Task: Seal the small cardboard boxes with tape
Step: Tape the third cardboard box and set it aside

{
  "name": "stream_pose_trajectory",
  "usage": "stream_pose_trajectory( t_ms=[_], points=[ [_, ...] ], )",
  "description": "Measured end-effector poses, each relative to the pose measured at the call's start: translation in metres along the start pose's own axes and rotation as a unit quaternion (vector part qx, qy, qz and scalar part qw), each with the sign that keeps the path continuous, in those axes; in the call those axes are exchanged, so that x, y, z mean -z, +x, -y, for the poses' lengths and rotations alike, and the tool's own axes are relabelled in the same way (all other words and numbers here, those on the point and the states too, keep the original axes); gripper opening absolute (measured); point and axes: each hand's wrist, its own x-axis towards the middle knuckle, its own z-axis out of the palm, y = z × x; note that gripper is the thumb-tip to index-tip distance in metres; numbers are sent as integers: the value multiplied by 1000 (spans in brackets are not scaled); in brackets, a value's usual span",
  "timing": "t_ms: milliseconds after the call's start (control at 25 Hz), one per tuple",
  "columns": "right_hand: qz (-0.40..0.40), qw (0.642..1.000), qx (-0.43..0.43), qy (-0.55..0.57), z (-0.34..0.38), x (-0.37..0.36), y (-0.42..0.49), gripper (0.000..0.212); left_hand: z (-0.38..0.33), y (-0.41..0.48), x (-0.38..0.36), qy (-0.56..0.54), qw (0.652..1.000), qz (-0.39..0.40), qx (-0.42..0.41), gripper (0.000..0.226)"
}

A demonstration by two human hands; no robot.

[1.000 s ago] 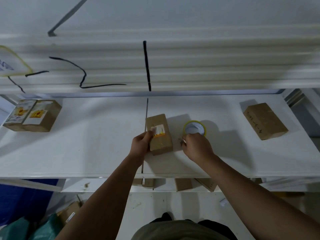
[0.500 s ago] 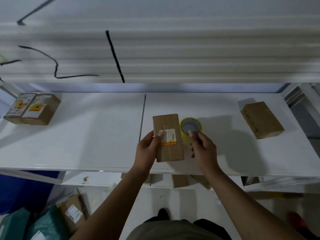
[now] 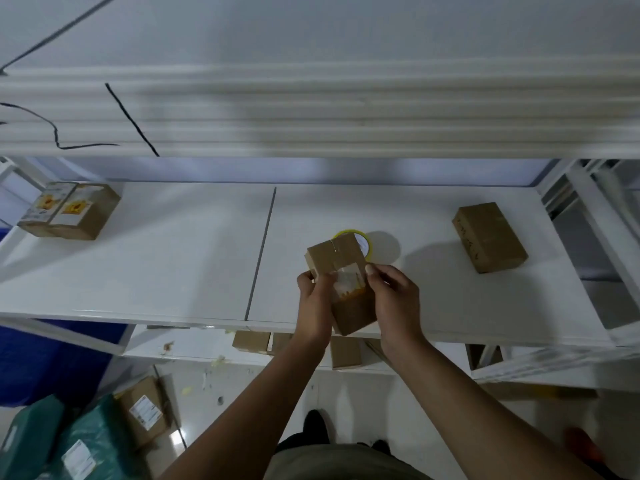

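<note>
A small brown cardboard box [image 3: 334, 259] with a white and orange label is lifted above the front of the white shelf [image 3: 156, 265]. My left hand [image 3: 316, 299] grips its left side, thumb on the label. My right hand [image 3: 394, 299] grips its right side, fingers curled round the edge. A yellow-rimmed tape roll [image 3: 364, 241] lies flat on the shelf just behind the box, partly hidden by it. Another plain brown box [image 3: 489, 237] lies at the right of the shelf. Two labelled boxes [image 3: 71, 210] sit together at the far left.
An upper shelf edge [image 3: 311, 126] overhangs the back. Below the working shelf a lower shelf holds several small brown boxes [image 3: 251, 341]. Green parcels [image 3: 79, 441] and a labelled carton [image 3: 143, 410] lie on the floor at lower left. A white frame post [image 3: 602, 216] stands at the right.
The box has come up off the shelf toward me and turned. My right hand left the tape roll and now holds the box's right side.
</note>
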Motion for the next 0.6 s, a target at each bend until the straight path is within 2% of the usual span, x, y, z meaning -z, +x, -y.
stream_pose_trajectory(
  t_ms=[80,200,240,280,400,520,600],
  points=[
    [28,996,-80,40,-3,2,2,1,4,5,-8,45,998,-32,6,45],
    [60,984,-156,60,-7,4,-2,54,2,9,-8,135,988,-68,-19,51],
    [62,985,-160,32,-8,5,-3,67,2,9,-8,154,986,-59,-27,50],
    [65,986,-151,6,-9,6,-4,71,3,10,-7,162,985,-45,-32,48],
    [83,991,-104,-16,-9,11,-2,61,4,11,-1,106,994,6,-24,46],
    [130,987,-86,-26,-8,13,-4,70,6,13,7,122,991,-12,-47,41],
    [142,985,-90,-42,-13,15,0,68,12,14,10,97,995,8,-11,45]
  ],
)
